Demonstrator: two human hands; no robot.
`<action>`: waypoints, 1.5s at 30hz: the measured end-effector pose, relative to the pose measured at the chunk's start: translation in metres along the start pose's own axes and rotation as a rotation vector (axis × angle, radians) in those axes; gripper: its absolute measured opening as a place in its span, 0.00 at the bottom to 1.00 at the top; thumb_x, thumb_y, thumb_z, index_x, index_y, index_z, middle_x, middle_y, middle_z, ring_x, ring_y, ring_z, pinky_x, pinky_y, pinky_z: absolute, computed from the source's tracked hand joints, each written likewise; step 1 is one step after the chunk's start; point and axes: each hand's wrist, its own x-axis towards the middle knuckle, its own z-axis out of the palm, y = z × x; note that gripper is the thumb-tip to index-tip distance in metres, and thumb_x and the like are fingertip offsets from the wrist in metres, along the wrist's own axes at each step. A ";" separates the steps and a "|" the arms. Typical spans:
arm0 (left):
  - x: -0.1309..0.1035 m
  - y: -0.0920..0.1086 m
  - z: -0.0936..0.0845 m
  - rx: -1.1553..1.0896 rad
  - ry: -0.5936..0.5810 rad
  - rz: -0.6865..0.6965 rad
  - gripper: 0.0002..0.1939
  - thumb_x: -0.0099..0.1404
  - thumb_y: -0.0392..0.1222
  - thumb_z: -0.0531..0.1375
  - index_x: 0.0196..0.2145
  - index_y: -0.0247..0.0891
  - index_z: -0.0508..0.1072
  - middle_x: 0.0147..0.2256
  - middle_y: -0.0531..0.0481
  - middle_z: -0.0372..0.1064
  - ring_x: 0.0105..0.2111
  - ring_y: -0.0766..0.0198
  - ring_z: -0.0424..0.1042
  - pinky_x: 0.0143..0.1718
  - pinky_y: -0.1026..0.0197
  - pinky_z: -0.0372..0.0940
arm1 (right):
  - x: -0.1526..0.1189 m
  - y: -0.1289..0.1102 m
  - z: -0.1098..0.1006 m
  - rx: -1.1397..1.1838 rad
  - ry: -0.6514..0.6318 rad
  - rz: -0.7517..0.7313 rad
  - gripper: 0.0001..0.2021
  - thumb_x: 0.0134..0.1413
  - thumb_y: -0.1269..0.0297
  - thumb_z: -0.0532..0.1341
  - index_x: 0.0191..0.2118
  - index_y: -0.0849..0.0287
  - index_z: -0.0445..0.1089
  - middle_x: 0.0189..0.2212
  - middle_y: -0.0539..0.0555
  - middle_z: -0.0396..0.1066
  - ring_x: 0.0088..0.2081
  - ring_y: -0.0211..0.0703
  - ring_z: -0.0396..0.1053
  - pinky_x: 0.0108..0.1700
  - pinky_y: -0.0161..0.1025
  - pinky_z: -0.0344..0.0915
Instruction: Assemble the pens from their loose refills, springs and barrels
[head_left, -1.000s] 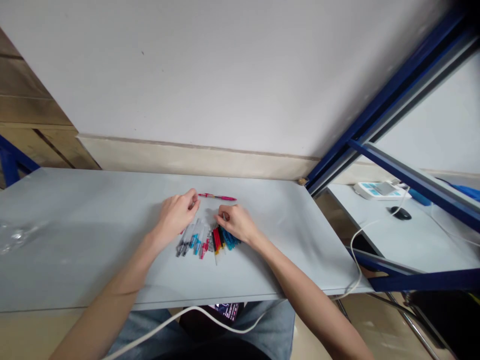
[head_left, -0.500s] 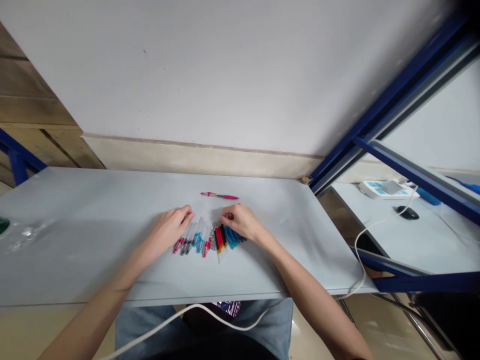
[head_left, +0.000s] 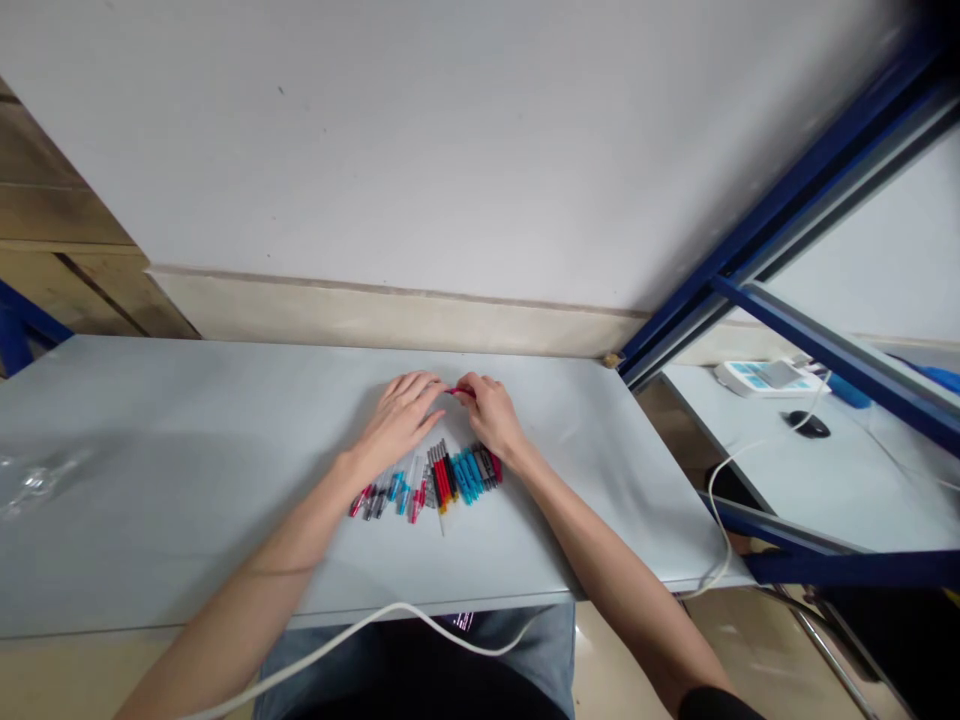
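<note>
Head camera: I see the right hand, fingers clamped on a pink pen, the left hand at its other end, grip unclear to me. Nearer the person, pen parts cover some grey table; leftward, crumpled clear plastic; behind, a pale wall.

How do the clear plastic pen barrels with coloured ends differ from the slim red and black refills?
Colour: the clear plastic pen barrels are see-through with pink, turquoise and dark ends; the slim red and black refills show solid colour.
Thickness: the barrels look wider than the refills.
Arrangement: the barrels lie unevenly staggered, while the refills sit closely side by side.
Shared: both groups lie on the pale grey table.
</note>
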 end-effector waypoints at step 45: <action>-0.010 0.001 0.007 0.087 -0.086 -0.273 0.17 0.77 0.43 0.47 0.42 0.40 0.75 0.37 0.43 0.77 0.38 0.55 0.76 0.36 0.59 0.60 | -0.016 -0.023 0.000 0.030 -0.017 -0.158 0.12 0.70 0.65 0.57 0.53 0.58 0.72 0.46 0.60 0.73 0.47 0.52 0.65 0.50 0.45 0.60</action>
